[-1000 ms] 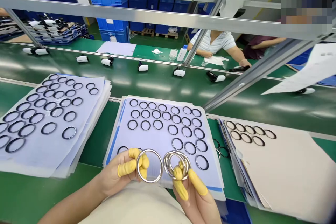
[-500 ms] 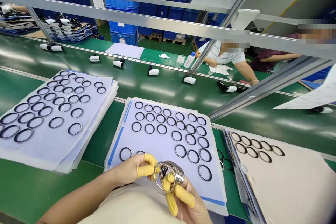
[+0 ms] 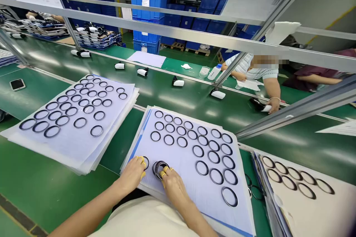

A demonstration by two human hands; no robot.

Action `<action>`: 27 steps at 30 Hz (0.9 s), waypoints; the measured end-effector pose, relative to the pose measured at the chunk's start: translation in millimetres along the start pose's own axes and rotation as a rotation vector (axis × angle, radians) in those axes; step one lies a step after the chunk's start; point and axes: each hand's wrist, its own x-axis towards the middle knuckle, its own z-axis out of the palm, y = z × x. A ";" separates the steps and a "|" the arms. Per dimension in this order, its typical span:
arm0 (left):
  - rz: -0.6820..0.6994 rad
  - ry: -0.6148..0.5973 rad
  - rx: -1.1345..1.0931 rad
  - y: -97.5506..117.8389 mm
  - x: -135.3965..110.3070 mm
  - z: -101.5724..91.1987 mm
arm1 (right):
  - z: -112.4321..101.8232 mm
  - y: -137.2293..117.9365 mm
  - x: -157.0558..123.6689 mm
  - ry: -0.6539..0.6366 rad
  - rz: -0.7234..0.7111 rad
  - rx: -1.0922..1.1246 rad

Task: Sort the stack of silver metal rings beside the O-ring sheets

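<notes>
A green conveyor bench (image 3: 47, 181) runs across in front of me. Directly under my left hand (image 3: 130, 174) and right hand (image 3: 174, 185) lies a stack of pale sheets (image 3: 194, 155) set with dark rings (image 3: 201, 168). Left of my left hand lies a similar stack (image 3: 72, 126), and beyond it a phone (image 3: 17, 84). Right of my right hand lie loose rings (image 3: 256, 192), then a beige-topped stack (image 3: 300, 189).

Left hand (image 3: 130, 174), right hand (image 3: 174, 186), palms down

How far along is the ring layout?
Done: rows of rings cover the left sheet and most of the centre sheet. In hand: the left hand touches a single ring; the right hand rests on a small ring stack. Left: that stack, not yet spread out.
</notes>
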 end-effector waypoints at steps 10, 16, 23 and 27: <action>-0.074 0.039 -0.449 37.5 -9.6 -39.2 | -44.0 -29.1 -19.7 0.182 0.316 0.657; -0.042 -0.111 -1.060 87.0 -21.8 -60.1 | -79.0 -60.4 -51.8 0.256 0.434 1.200; -0.058 -0.452 -1.489 115.9 -18.2 -55.6 | -84.2 -68.6 -72.2 0.326 0.465 1.466; -0.080 -0.533 -1.527 123.6 -13.3 -52.5 | -86.6 -63.4 -83.4 0.378 0.476 1.542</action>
